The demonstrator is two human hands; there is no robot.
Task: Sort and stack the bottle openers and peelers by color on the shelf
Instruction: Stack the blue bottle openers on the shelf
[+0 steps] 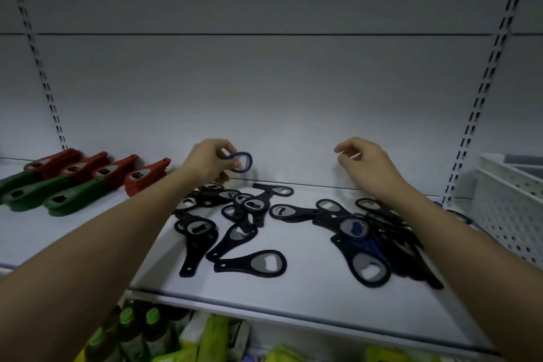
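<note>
Your left hand [210, 160] pinches a blue oval-headed bottle opener [241, 162] above the white shelf [308, 297]; your right hand [364, 160] hovers loosely curled, empty. In dim light, blue could land among the scattered black plastic openers [249, 266] and be mis-sorted.

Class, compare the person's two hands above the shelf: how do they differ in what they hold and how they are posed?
The left hand grips a blue bottle opener; the right hand holds nothing, its fingers loosely curled. The left hand hovers over the scattered openers, the right hand over bare shelf. Both are raised at a similar height.
</note>
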